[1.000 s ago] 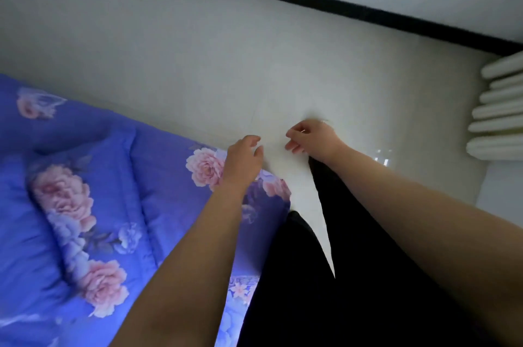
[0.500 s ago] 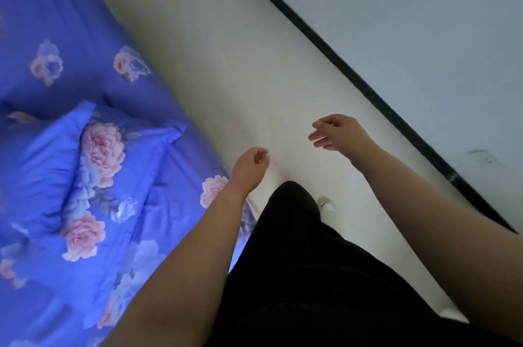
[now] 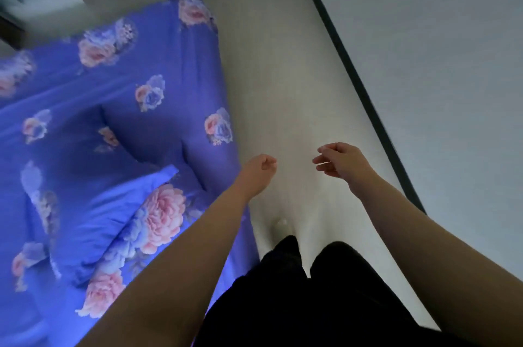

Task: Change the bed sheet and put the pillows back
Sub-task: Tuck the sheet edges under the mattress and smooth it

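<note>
Since a moment ago the view has swung up the pale floor (image 3: 278, 78), bringing the far corner of the violet-blue, pink-flowered bed sheet (image 3: 169, 64) into sight. The left hand (image 3: 259, 170) is balled and empty, just right of the sheet's edge. The right hand (image 3: 341, 161), fingers loosely bent and slightly parted, hangs farther off, and the flowered pillow (image 3: 119, 222) lies left of both.

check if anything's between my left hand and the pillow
Nothing visible. The left hand hangs over the floor, holding nothing; the pillow lies on the sheet to its left, with only bare sheet between them.
</note>
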`<action>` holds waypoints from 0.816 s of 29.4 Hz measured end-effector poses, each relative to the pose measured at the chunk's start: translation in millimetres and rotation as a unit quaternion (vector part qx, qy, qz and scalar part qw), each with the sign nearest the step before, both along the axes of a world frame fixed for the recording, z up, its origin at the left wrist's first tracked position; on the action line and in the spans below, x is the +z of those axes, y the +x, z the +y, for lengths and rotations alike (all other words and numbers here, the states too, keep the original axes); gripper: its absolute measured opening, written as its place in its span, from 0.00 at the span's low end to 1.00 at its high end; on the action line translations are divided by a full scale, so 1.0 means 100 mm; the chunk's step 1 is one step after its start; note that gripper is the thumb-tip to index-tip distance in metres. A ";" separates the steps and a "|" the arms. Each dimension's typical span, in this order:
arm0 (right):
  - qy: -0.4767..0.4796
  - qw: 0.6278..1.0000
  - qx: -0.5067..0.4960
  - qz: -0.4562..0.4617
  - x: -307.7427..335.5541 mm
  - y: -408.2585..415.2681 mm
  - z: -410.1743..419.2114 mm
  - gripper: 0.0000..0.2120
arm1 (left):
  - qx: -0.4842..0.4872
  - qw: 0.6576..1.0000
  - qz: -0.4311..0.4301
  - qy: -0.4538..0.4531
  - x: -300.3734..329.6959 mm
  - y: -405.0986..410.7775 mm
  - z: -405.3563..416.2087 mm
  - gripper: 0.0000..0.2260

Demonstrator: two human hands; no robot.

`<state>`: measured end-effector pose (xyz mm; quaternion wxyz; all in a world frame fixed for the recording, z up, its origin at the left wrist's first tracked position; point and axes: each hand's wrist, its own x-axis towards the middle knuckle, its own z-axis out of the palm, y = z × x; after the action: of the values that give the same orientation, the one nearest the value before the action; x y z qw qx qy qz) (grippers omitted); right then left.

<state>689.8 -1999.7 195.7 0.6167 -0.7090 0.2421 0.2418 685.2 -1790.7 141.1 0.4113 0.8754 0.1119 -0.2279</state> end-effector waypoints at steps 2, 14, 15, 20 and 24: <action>0.017 1.000 0.022 -0.008 0.10 0.57 0.21 0.05 | 0.028 0.999 -0.017 0.004 0.10 0.49 0.21 0.09; 0.010 0.986 0.164 0.010 0.03 4.09 0.77 0.03 | 0.219 0.975 -0.009 -0.030 0.08 3.33 0.74 0.09; -0.001 0.984 0.179 0.013 0.05 4.43 0.82 0.03 | 0.241 0.970 -0.004 -0.034 0.11 3.59 0.78 0.10; -0.027 0.970 0.242 0.001 0.20 5.85 1.23 0.04 | 0.327 0.944 -0.012 -0.048 0.17 4.64 1.08 0.09; -0.019 0.960 0.280 0.012 0.15 6.73 1.83 0.03 | 0.380 0.923 0.002 -0.060 0.09 5.34 1.48 0.09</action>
<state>1362.9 -1816.4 211.2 0.5080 -0.7571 0.0461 0.4083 1219.6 -1642.6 149.7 0.5185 0.7406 0.4229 -0.0624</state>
